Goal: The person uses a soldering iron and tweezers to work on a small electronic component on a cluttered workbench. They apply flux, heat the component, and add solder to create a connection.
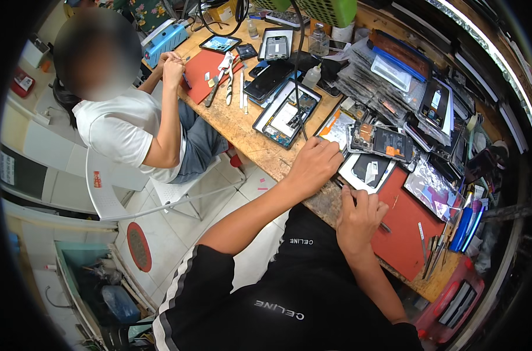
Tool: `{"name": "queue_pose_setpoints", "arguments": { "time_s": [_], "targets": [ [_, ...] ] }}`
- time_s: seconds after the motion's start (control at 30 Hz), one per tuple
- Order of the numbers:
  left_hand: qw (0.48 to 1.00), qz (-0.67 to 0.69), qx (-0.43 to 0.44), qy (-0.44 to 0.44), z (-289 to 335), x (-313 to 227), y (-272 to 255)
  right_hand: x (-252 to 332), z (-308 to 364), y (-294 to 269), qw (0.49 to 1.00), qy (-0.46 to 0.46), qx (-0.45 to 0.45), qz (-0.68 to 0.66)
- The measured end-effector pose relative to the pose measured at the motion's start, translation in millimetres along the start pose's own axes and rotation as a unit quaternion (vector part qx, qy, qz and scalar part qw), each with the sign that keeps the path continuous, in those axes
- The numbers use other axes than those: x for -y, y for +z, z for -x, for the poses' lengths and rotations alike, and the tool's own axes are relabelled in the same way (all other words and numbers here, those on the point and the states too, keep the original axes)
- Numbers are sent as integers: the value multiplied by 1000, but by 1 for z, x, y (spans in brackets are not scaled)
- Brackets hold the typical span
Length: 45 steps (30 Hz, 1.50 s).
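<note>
Your right hand's (360,221) fingers pinch a slim dark tool (385,227); your left hand (315,167) curls, grip unclear, beside the white-framed panel (362,167) near the table's (239,124) edge, probably light, fragile: hold its rim.

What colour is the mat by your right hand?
The mat by the right hand is orange-red; best seen in the head view.

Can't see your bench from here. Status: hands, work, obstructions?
Left hand at the white-framed panel, contact unclear.
Right hand gripping a slim dark tool.
Opened phone overlapping the panel's far edge.
</note>
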<state>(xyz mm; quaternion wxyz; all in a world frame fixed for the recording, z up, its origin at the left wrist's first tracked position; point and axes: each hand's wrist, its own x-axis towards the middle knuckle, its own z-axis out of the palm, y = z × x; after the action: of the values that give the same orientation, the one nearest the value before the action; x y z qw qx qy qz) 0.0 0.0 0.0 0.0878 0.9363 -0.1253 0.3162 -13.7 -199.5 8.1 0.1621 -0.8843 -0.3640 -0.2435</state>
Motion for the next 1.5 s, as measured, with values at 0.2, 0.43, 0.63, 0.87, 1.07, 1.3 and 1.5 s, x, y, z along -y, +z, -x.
{"name": "queue_pose_setpoints", "arguments": {
  "time_s": [0.2,0.43,0.63,0.87,1.07,1.3,1.5],
  "targets": [
    [996,-79,10,47,-9,-2,-7,1,-3,2,1000,-8,-14,2],
    [993,-98,20,64,-19,-1,-22,4,-9,4,1000,-8,-24,-1],
    [992,-95,67,42,-15,-6,-34,7,-9,13,999,13,-39,2],
    [996,-61,49,39,12,-6,-45,7,-9,12,999,23,-29,-19],
    [998,-54,24,3,27,0,-41,2,-8,7,998,7,-26,-55],
    [993,66,-32,-88,34,-37,-69,17,15,-23,993,-14,-1,-116],
    [702,649,-232,-180,-5,-98,-122,9,63,-44,928,-191,173,-269]
  ]
}}
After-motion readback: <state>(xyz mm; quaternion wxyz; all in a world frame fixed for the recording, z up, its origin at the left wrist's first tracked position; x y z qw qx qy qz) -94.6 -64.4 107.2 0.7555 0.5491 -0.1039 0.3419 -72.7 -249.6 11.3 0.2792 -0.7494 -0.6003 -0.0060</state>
